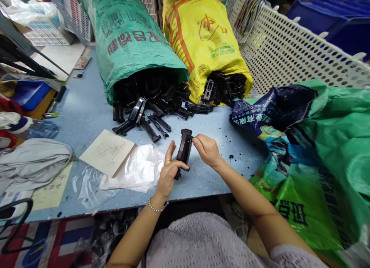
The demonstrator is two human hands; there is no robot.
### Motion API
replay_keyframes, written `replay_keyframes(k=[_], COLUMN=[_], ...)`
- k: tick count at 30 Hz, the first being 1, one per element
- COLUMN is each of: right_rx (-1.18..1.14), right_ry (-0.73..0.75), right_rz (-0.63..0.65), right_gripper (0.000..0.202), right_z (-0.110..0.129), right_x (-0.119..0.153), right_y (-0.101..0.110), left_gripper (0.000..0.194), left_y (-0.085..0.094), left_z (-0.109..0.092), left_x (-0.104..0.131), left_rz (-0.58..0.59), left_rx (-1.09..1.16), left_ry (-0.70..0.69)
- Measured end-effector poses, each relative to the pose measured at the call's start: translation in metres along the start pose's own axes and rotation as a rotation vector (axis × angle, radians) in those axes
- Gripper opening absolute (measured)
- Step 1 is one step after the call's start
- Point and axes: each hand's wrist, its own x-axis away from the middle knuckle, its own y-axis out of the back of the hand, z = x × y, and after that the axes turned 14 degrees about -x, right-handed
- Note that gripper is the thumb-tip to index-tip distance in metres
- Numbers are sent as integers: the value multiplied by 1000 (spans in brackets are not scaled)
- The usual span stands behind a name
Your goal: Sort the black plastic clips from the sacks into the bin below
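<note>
My left hand (167, 175) grips a long black plastic part (185, 144) near its lower end, with the thumb and a finger across it. The part stands tilted above the blue table (214, 179). My right hand (206, 148) is closed in a pinch at the part's upper right edge; whatever lies between the fingertips is too small to make out. Beyond my hands, a pile of similar black parts (150, 116) spills from the mouth of a green woven sack (138, 44). More black parts show in the opening of a yellow sack (208, 33).
Left of my hands lie a white plastic bag (147, 164) and a pale square block (107, 152). Grey cloth (34, 164) rests at the far left. Green and dark-blue sacks (341, 137) crowd the right side, before a white perforated crate (297, 48). Small black bits (231, 157) are scattered nearby.
</note>
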Motion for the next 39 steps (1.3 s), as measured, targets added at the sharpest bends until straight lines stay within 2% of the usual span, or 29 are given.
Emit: replay_keyframes(k=[3,5,6,9,10,12,13,15,17,19,20,23,24,26,27,29,30,32,34,36,37,39], right_rx=[-37,-23,46,343,384,362,318,225,134,-136,-369,-1053,-1172,-1240,-1191,-934,-743,-312,63,291,345,365], right_ry=[-71,-124,-137,-197,-240,-327,-367,-434,-490,-564,-615,-764,-798,-831,-826,-751,-671,-426,-136,80,129,110], right_rz=[101,177,164,4,-13,16,36,66,100,122,130,191,229,326,385,463,455,328,208,210,239,280], right_gripper=[44,44,42,30,31,31,28,20,26,36,39,41,40,36,35,32,30,29,31,33,35,40], right_z=[-18,-37,-46,-67,-70,-74,-74,-73,-69,-61,-56,-39,-35,-29,-27,-22,-19,-12,-4,3,6,12], right_x=[-4,-26,-42,-101,-118,-139,-142,-130,-100,-60,-41,4,11,15,13,1,-6,-21,-33,-43,-46,-47], right_y=[-13,-21,-25,-34,-36,-37,-36,-29,-20,-16,-16,-24,-28,-32,-32,-30,-28,-26,-27,-29,-30,-31], left_gripper=[25,16,15,33,40,46,46,46,55,68,73,73,70,62,59,54,52,50,49,50,51,53], left_y=[4,-7,-17,-57,-68,-77,-74,-59,-38,-23,-19,-15,-14,-13,-12,-9,-8,-7,-6,-6,-5,-3], left_z=[12,22,27,45,50,55,56,57,54,49,44,25,18,8,5,4,5,9,11,10,8,5], left_x=[-6,-7,-7,-1,1,1,-2,-15,-35,-58,-67,-84,-85,-82,-80,-75,-73,-68,-63,-56,-53,-49], left_rz=[4,-27,-35,25,64,129,144,108,18,-46,-52,41,89,144,126,8,-68,-178,-195,-168,-162,-185], left_rx=[-117,-202,-230,-303,-321,-321,-292,-169,51,328,456,710,749,764,737,607,523,368,269,223,209,195], left_ry=[-57,3,47,143,157,166,166,168,207,254,258,179,158,169,187,205,198,168,148,151,158,179])
